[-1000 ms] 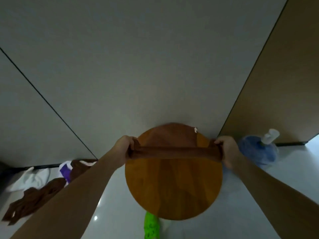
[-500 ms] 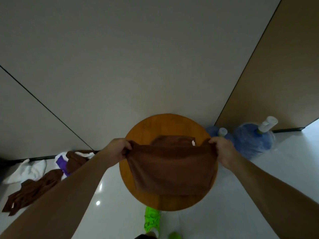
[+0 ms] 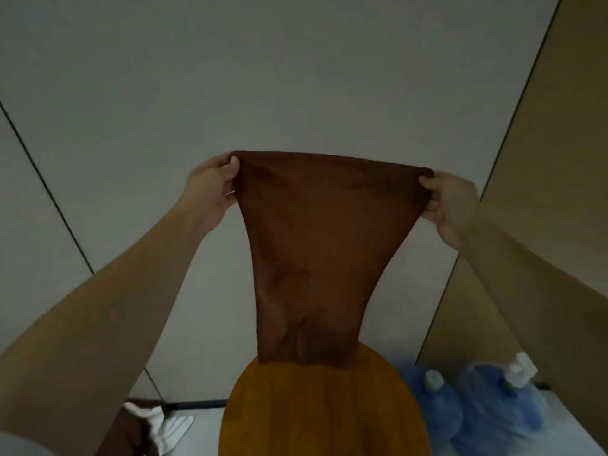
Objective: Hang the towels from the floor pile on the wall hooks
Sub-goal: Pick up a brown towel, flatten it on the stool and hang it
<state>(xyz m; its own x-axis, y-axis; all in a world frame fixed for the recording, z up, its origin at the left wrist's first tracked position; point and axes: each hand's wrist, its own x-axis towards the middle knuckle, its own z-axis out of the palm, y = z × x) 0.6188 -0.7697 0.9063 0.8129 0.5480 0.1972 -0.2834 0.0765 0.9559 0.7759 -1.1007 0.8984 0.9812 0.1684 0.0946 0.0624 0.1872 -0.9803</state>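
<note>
**Q:** Head view, entry one. What have you got in hand?

**A:** One brown towel (image 3: 316, 245), held up in front of the pale wall (image 3: 296, 77). My left hand (image 3: 212, 189) pinches its upper left corner, fingers curled round the cloth; my right hand (image 3: 452, 202) pinches the upper right corner the same way. The top edge is stretched taut between them. The towel hangs free, its lower hem above the round wooden table (image 3: 322, 413); touching it or not, I cannot tell.

**Q:** Progress?

**A:** No hook shows anywhere in this view, and no towel is seen hung. My judgement: this towel is spread and ready, hanging not yet done. More cloth remains in the floor pile (image 3: 144, 426) at lower left, brown and white pieces, mostly cut off by the frame edge.

**Q:** Counts?

**A:** Towels in hand: one. Hands: two, both gripping. Tables: one. Blue water jugs (image 3: 437, 413): two, on the floor right of the table. Pile items: number not readable.
</note>
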